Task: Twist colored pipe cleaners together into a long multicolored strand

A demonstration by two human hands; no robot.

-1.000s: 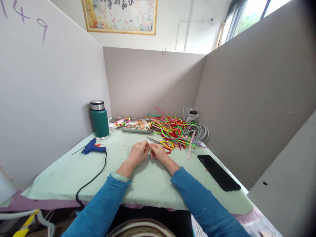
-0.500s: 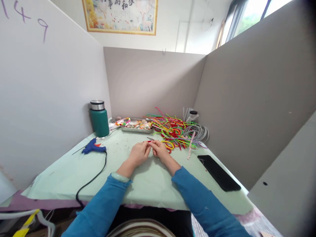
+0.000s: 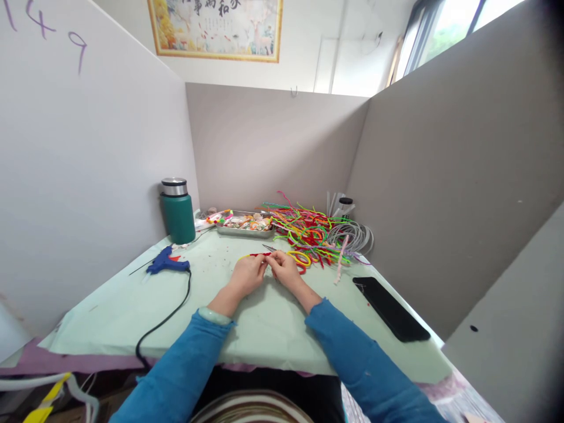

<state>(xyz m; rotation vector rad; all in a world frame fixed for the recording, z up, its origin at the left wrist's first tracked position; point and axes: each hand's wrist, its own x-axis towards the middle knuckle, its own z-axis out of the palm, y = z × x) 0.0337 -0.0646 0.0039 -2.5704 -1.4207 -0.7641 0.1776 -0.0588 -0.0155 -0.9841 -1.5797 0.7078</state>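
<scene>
Your left hand (image 3: 249,275) pinches a short red strip (image 3: 259,255), and your right hand (image 3: 286,271) closes its fingertips on it from the other side; how each finger sits is too small to tell. The strip runs along the tops of your left fingers, above the surface (image 3: 264,346), with something yellow (image 3: 244,257) at its left end. The scissors (image 3: 300,257) lie just beyond your right hand, near the heap of coloured fuzzy stems (image 3: 304,226). The strip looks light and soft, probably bending easily and keeping its bend; pinch it close to the working point, with light pressure so the pile isn't crushed.
</scene>
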